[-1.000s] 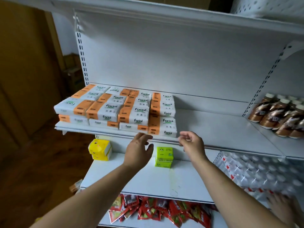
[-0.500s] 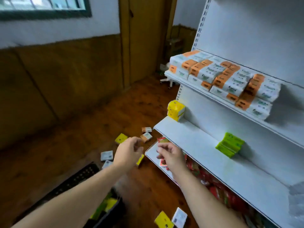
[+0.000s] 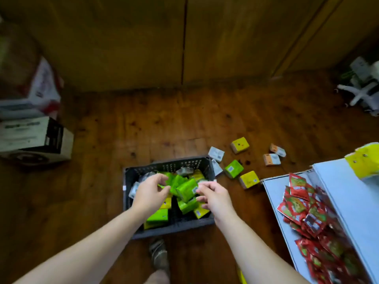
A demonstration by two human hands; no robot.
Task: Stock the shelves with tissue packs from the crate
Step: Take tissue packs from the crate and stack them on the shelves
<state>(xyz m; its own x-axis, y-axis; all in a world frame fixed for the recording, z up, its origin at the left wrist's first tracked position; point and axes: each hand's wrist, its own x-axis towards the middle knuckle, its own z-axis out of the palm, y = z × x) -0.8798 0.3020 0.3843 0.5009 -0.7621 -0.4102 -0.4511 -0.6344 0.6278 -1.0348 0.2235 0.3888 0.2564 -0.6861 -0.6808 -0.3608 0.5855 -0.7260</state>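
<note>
A dark plastic crate [image 3: 174, 166] sits on the wooden floor below me, filled with several green, yellow and white tissue packs. A green tissue pack [image 3: 185, 190] lies on top of the pile between my hands. My left hand [image 3: 150, 192] hovers over the crate's left half with fingers curled and apart, holding nothing. My right hand [image 3: 212, 196] hangs over the right half, fingers loosely bent, also empty. The white shelves [image 3: 346, 193] stand at the right edge, with a yellow tissue pack [image 3: 364, 162] on the upper one.
Several loose tissue packs [image 3: 249, 179] lie scattered on the floor right of the crate. Red snack packets [image 3: 303, 210] fill the lowest shelf. Cardboard boxes [image 3: 34, 138] stand at the left. A wooden wall runs behind. My foot [image 3: 159, 255] is just in front of the crate.
My view has swung from the shelf of orange-and-white packs down to the crate on the floor. Both hands have come down from the shelf edge to above the crate.
</note>
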